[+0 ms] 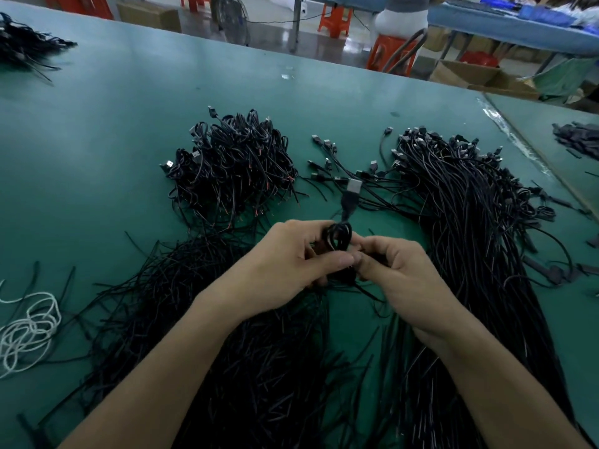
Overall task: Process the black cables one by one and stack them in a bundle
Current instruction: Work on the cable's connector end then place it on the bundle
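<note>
Black cable (341, 237), looped, is pinched between left hand (291, 256) and right hand (400, 273); coiled bundles (233, 163) lie beyond the grip, loose cables (470, 222) right, white cord (29, 325) far left.

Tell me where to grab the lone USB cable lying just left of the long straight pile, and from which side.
Pinch the lone USB cable just behind its plug, coming down from above on its open left side. That end lies apart on bare table; its tail runs into the straight pile. The left hand and right hand both hold a coiled cable now.
</note>
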